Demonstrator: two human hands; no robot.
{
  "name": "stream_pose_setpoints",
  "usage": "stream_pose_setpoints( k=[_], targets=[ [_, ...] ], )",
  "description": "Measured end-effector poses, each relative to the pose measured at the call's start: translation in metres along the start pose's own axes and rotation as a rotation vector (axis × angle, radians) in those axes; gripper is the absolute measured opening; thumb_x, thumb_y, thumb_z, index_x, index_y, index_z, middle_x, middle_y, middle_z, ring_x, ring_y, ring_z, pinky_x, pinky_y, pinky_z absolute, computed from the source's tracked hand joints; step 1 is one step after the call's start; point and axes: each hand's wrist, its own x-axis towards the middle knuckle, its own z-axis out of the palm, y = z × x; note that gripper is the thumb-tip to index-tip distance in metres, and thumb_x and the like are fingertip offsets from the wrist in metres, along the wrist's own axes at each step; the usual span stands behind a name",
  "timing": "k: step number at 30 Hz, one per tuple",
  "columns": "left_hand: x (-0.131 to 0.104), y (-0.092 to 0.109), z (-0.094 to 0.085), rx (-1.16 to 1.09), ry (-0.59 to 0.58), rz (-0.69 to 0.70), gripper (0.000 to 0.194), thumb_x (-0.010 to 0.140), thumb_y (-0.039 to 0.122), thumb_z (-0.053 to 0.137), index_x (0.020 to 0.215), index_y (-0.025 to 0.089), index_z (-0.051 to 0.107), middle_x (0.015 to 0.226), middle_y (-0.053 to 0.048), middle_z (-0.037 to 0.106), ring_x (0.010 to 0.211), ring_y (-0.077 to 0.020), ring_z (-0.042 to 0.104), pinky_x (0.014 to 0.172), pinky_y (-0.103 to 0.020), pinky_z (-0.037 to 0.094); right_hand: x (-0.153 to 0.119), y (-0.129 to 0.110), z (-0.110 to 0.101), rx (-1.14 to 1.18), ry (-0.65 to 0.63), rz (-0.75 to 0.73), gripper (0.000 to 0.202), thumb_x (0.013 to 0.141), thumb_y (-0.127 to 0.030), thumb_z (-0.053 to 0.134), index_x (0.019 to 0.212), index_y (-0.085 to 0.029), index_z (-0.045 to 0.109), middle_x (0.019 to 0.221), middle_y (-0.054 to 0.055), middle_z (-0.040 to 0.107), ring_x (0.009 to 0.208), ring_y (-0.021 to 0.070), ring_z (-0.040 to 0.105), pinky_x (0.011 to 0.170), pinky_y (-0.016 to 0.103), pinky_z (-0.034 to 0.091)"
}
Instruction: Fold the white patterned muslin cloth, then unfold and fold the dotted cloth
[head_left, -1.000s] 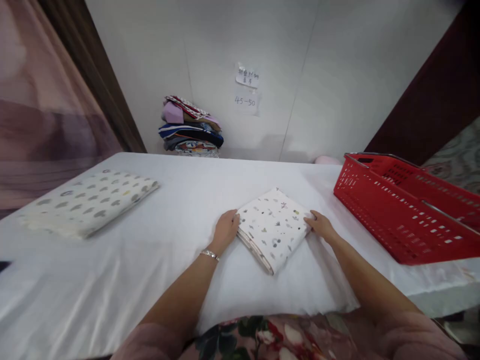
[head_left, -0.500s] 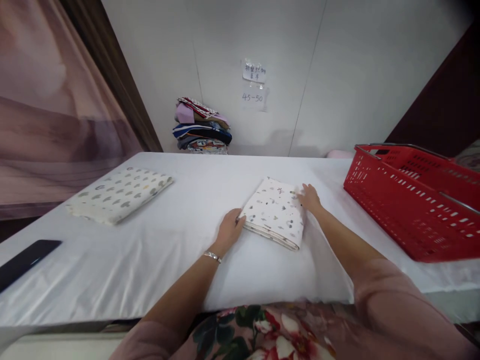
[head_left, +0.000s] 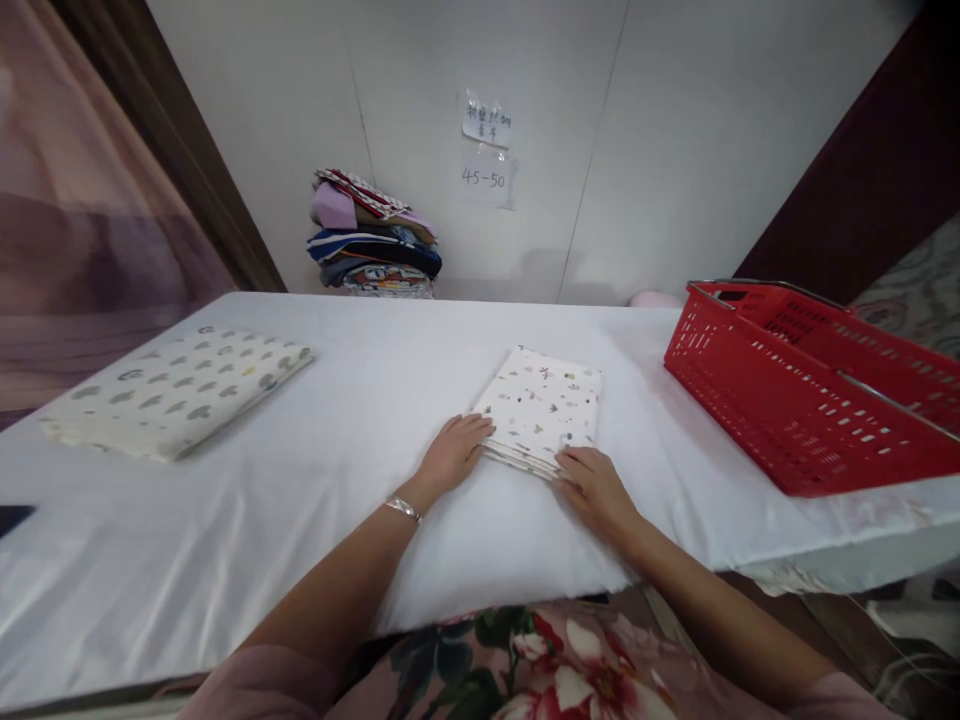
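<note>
White folded cloth prob. getting steadied at both near corners: R hand shifting from rt. side, fingers narrow (pinch unclear); L hand resting fingers flat.

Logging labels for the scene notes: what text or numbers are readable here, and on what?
"45-50": handwritten on the lower paper on the wall.
Upper paper: handwritten characters over two lines, too blurred to quote reliably.
Cloth between the hands: small printed motifs, no readable words.
Cloth on the left: some marks among the grey shapes, too small to tell if they are letters.
Red basket: no readable text.
</note>
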Motion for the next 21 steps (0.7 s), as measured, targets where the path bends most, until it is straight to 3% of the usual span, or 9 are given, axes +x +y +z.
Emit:
stream_pose_setpoints(
  k=[8, 12, 17, 21],
  targets=[
    [-0.007, -0.007, -0.006, -0.035, -0.005, -0.057, 0.041, 0.082, 0.016, 0.04, 0.118, 0.029, 0.055, 0.128, 0.002, 0.053, 0.125, -0.0153, 0.042, 0.109, -0.044, 0.022, -0.01, 0.0, 0.014, -0.043, 0.061, -0.06, 0.038, 0.086, -0.018, 0.043, 0.123, -0.025, 0.049, 0.116, 0.009, 0.057, 0.107, 0.0256, 0.048, 0.091, 0.046, 0.04],
    [0.009, -0.001, -0.015, -0.078, -0.032, -0.159, 0.04, 0.074, 0.012, 0.043, 0.107, 0.026, 0.062, 0.121, 0.0, 0.06, 0.12, -0.0168, 0.048, 0.11, -0.047, 0.02, -0.009, -0.002, 0.018, -0.038, 0.114, -0.062, 0.041, 0.085, -0.015, 0.043, 0.124, -0.027, 0.047, 0.114, 0.009, 0.057, 0.106, 0.0252, 0.049, 0.09, 0.046, 0.042],
    [0.034, 0.02, -0.012, 0.03, 0.022, -0.03, 0.034, 0.086, 0.03, 0.04, 0.113, 0.024, 0.059, 0.13, -0.003, 0.052, 0.126, -0.0203, 0.04, 0.11, -0.05, 0.016, -0.005, -0.005, 0.018, -0.021, 0.129, -0.072, 0.039, 0.085, -0.017, 0.044, 0.123, -0.026, 0.047, 0.112, 0.01, 0.057, 0.104, 0.0248, 0.05, 0.087, 0.045, 0.043],
    [0.032, 0.012, 0.005, 0.143, -0.034, -0.057, 0.042, 0.089, 0.04, 0.035, 0.125, 0.024, 0.05, 0.138, -0.005, 0.042, 0.131, -0.0246, 0.032, 0.107, -0.053, 0.019, -0.009, -0.011, 0.016, -0.016, 0.129, -0.074, 0.044, 0.082, -0.009, 0.042, 0.124, -0.021, 0.045, 0.116, 0.01, 0.055, 0.107, 0.0233, 0.048, 0.091, 0.044, 0.041]
  ],
)
